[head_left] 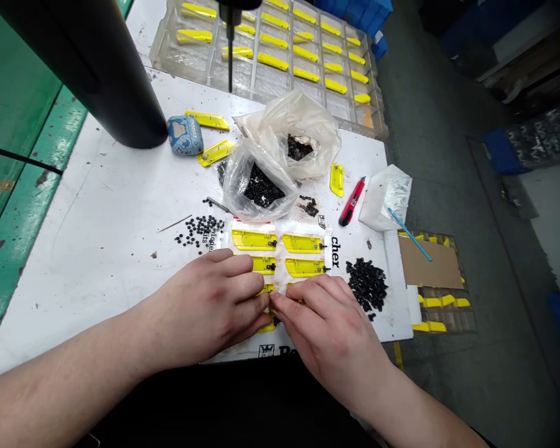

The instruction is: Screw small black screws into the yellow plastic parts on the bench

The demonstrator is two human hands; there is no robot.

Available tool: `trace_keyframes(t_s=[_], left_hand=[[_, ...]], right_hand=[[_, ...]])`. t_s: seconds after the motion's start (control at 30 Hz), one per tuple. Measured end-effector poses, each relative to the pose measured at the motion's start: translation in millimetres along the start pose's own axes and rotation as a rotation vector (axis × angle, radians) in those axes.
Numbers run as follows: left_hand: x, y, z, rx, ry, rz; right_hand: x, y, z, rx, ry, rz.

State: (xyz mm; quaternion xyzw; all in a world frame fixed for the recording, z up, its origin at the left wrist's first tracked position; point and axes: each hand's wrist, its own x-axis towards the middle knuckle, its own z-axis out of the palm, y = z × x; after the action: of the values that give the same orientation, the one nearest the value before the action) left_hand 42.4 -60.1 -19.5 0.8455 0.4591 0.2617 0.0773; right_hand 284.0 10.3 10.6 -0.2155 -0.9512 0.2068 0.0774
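- I see the left hand with its fingers curled in tight, fingertips brought down to the yellow plastic parts; the spread is narrow, but I can't tell from here whether anything is pinched there.
- I see the right hand bent inward, its index finger nearly meeting the left fingertips; its spread is narrow too, and I can't make out what, if anything, it grips.
- The yellow plastic parts lie in two columns under and just beyond both hands, on a white printed sheet; the rows at the fingertips are mostly hidden from me.
- Small black clips sit at the right ends of the parts I can see clearly.
- Near the right hand, to its right, I have a heap of black pieces; farther beyond that hand lie a red utility knife and a white container with a blue stick against it.
- Just beyond the left hand I see scattered round black pieces.
- Past both hands stands a clear plastic bag of black bits, touching a second bag behind it.
- Well beyond the hands, a compartment tray holds more yellow parts, with a driver bit hanging in front.
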Motion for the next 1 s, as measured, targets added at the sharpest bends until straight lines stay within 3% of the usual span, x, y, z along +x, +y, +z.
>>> trace_keyframes(t_s=[0.1, 0.27, 0.47, 0.63, 0.83, 1.0], left_hand=[[1.3, 0.1, -2.3, -0.011, 0.027, -0.001], [1.7, -1.9, -4.4, -0.039, 0.042, -0.004], [0.4, -3.8, -3.2, -0.057, 0.073, -0.015], [1.4, -2.0, -6.1, -0.059, 0.114, -0.004], [0.2, -1.7, -8.6, -0.056, 0.125, -0.003], [-0.6, -1.3, -10.3, -0.057, 0.136, 0.002]], right_hand=[[7.6, 5.3, -9.8, 0.021, -0.026, 0.009], [41.3, 45.3, -30.4, -0.182, 0.118, 0.108], [99.2, 82.2, -42.0, -0.403, 0.021, 0.231], [122.9, 85.9, -43.4, -0.451, -0.046, 0.218], [130.8, 81.4, -41.6, -0.487, -0.147, 0.254], [131.9, 84.0, -41.0, -0.485, -0.138, 0.253]])
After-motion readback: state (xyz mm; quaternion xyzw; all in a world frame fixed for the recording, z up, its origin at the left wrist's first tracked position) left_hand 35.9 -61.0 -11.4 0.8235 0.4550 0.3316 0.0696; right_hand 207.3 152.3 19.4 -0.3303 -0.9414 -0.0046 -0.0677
